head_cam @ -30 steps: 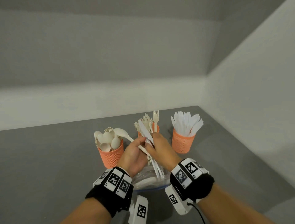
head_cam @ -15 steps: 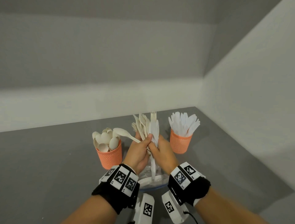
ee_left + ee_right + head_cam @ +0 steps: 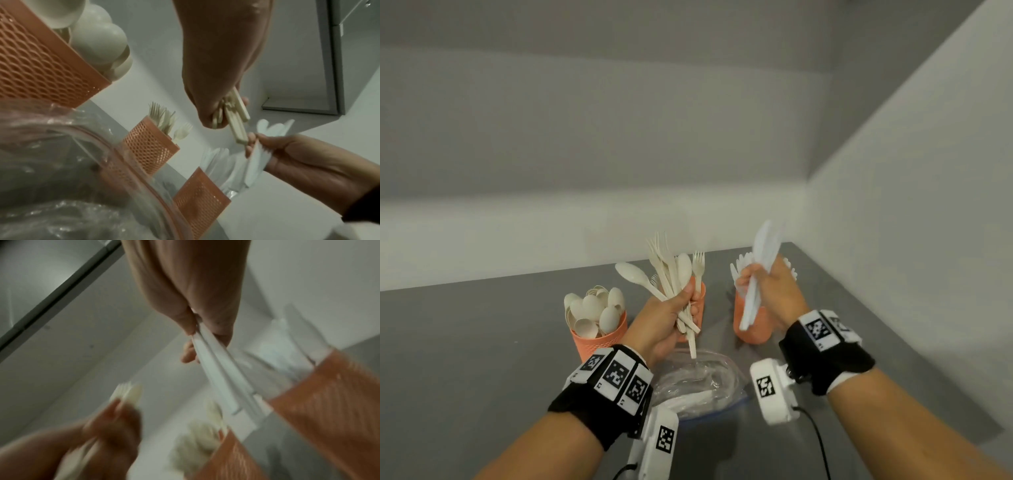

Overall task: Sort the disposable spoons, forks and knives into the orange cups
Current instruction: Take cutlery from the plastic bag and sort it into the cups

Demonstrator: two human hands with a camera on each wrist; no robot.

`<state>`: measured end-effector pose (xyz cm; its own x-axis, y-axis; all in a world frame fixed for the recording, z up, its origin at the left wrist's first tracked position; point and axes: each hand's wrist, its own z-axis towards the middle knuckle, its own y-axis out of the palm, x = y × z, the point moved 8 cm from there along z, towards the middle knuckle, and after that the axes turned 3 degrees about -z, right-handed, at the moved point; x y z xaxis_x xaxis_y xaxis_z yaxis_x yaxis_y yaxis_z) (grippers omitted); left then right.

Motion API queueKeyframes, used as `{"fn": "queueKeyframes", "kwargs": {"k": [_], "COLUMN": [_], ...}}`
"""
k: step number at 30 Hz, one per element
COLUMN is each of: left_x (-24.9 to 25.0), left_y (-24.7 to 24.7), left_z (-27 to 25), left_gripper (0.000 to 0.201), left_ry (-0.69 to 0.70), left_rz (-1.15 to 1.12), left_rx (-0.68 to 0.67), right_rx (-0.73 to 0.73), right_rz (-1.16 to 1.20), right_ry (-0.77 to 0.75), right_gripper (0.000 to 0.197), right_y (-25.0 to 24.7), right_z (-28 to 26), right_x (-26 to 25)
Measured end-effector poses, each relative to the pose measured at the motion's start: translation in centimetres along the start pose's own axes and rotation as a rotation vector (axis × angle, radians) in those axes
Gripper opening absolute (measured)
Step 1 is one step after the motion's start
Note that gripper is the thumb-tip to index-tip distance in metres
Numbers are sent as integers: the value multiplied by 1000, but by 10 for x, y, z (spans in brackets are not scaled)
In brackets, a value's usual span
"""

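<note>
Clutching cream forks (image 3: 666, 270), left hand (image 3: 666, 317); right hand (image 3: 779, 291) fists white knives (image 3: 760, 274).

Two hands raised over a grey tabletop (image 3: 465, 342). Left grip (image 3: 671, 315) clutches a bundle of beige forks & spoons (image 3: 671, 274), fanned upward. Right grip (image 3: 774, 291) holds white knives (image 3: 760, 270), blurred, above the right orange cup (image 3: 753, 325). Left orange cup (image 3: 599, 342) w/ spoons; middle cup (image 3: 700, 298) behind left grip. Clear plastic bag (image 3: 698, 383) lies btwn the wrists.
</note>
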<state>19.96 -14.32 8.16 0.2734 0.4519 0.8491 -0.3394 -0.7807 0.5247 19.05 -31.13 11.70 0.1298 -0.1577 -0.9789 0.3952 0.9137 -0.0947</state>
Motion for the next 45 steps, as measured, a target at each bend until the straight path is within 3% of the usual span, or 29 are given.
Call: {"fn": "queueKeyframes", "kwargs": {"k": [3, 6, 11, 13, 16, 21, 26, 28, 31, 33, 35, 38, 41, 45], "left_x": [5, 7, 5, 6, 5, 4, 9, 11, 13, 12, 10, 13, 16, 12], "left_y": [0, 2, 8, 8, 8, 8, 11, 12, 6, 7, 10, 9, 7, 2], "left_z": [-1, 0, -3, -5, -7, -9, -10, -10, -7, -7, -9, -15, -22, -24], "left_gripper": [21, 14, 14, 15, 15, 19, 23, 22, 13, 16, 32, 52, 46, 46], "left_ry": [13, 32, 6, 3, -21, -36, 27, 68, 182, 227, 216, 231, 258, 228], "left_rz": [1, 70, 88, 110, 124, 109, 124, 210, 401, 534, 588, 594, 631, 650], "left_rx": [-13, -31, -80, -85, -85, -84, -91, -76, -10, -1, -13, -20, -38, -45], "right_rx": [158, 225, 131, 138, 125, -134, 139, 80, -210, -316, -318, -337, -365, -334], "right_rz": [-95, -160, -126, -106, -164, -267, -303, -290, -297, -408, -413, -252, -98, 35], "right_ry": [-160, -226, -17, -1, 17, 95, -445, -555, -409, -243, -187, -112, -26, 61], "right_gripper": [12, 12, 28, 15, 26, 31, 25, 15, 8, 36, 44, 37, 38, 58], "right_y": [-35, -42, -26, -24, -23, -6, -11, 6, 53, 77, 88, 95, 99, 103], "right_z": [24, 41, 58, 58, 60, 60, 34, 13, -15, -27, -32, -34, -33, -28], "right_x": [-25, -25, 34, 48, 56, 48, -37, -63, -62, -42, -33, -32, -25, -7]}}
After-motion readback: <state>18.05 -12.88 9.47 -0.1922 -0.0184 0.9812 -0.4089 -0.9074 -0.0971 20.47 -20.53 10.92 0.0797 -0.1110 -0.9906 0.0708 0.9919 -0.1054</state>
